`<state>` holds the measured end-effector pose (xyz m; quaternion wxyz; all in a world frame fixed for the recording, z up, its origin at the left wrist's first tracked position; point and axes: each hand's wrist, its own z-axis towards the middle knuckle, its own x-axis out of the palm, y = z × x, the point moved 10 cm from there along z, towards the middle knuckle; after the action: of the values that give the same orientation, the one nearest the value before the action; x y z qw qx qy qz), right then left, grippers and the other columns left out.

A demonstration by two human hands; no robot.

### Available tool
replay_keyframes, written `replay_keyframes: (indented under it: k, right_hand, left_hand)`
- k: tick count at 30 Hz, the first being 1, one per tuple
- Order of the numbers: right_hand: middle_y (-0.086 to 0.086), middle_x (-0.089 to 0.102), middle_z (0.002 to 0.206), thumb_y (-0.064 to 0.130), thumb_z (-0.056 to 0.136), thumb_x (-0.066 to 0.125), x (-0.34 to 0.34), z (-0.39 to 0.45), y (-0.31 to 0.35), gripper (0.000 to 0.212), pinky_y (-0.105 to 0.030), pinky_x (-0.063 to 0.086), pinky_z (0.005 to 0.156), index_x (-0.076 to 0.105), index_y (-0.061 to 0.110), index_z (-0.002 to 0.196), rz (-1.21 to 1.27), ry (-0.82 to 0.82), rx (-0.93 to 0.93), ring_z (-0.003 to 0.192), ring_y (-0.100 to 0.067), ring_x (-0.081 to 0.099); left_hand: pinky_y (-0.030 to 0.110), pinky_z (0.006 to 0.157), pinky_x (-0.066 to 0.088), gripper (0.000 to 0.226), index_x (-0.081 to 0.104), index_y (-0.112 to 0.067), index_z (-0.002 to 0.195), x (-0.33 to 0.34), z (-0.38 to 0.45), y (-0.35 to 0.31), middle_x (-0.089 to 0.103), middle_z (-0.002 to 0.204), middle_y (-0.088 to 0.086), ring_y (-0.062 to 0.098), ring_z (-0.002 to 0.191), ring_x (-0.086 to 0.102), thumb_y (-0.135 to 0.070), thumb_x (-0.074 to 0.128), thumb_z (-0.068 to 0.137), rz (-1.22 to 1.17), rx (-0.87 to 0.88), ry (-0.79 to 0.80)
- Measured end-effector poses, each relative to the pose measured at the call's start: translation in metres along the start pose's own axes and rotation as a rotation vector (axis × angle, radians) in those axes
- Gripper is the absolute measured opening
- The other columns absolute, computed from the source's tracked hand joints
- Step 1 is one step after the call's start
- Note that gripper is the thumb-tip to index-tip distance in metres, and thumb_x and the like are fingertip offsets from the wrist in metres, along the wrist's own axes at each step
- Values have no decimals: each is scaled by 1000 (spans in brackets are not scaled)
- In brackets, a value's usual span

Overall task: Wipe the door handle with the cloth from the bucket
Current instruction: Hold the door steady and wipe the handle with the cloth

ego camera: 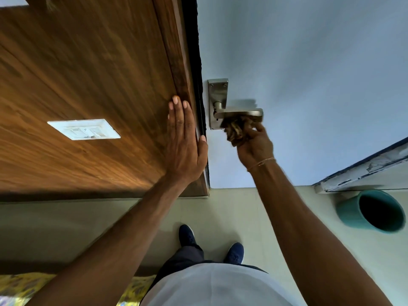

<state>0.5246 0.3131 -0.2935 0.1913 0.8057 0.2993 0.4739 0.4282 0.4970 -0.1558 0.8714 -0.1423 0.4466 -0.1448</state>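
A steel lever door handle [239, 112] on a long backplate [217, 91] is fixed to the pale blue door [298, 74]. My right hand [254, 144] grips a bunched brown patterned cloth [237, 129] and presses it against the underside of the lever. My left hand [185, 138] lies flat, fingers together, on the brown wooden panel [88, 74] just left of the door's edge, holding nothing. A teal bucket [373, 210] stands on the floor at the right, its dark inside showing nothing I can make out.
A white switch plate [84, 129] sits on the wooden panel. A worn white frame edge [362, 171] runs above the bucket. My two dark blue shoes [187, 235] stand on the pale tiled floor [276, 228]. Yellow patterned fabric [22, 288] lies at the bottom left.
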Motion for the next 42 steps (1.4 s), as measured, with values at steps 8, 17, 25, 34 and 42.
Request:
replay_keyframes:
  k: [8,17,25,34,42]
  right_hand:
    - [-25,68,122,-8,108,43,35,-19,-29,29,-38,57,64,60,13,119,-50,157,130,96,-39,69]
    - [-24,60,149,9,105,48,-14,4,-14,36,-43,65,81,62,3,137,301,88,231,112,-41,67]
    - [-14,72,134,56,107,42,-10,-27,-54,52,-56,39,123,73,15,98,455,50,400,142,-41,57]
    - [-15,73,117,25,96,50,8,-31,-41,22,-40,50,103,71,15,95,155,127,320,109,-37,68]
    - [-26,72,127,35,100,38,27,-25,-17,45,-53,46,112,68,7,120,289,160,222,118,-44,66]
  left_hand:
    - [55,140,13,82,13,10,169,6,1,-2,8,179,33,47,169,7,-21,54,104,4,-45,-10]
    - [57,139,16,77,15,8,170,-1,0,1,9,180,30,41,171,6,-23,44,106,28,-8,19]
    - [55,139,15,78,14,6,171,0,-1,1,8,181,28,40,171,6,-25,47,108,41,-22,17]
    - [55,139,17,76,15,5,171,-2,-1,1,8,181,27,39,171,7,-33,41,110,53,-36,25]
    - [55,139,18,74,15,6,171,-5,-1,-1,9,181,28,39,171,7,-29,41,111,43,-13,33]
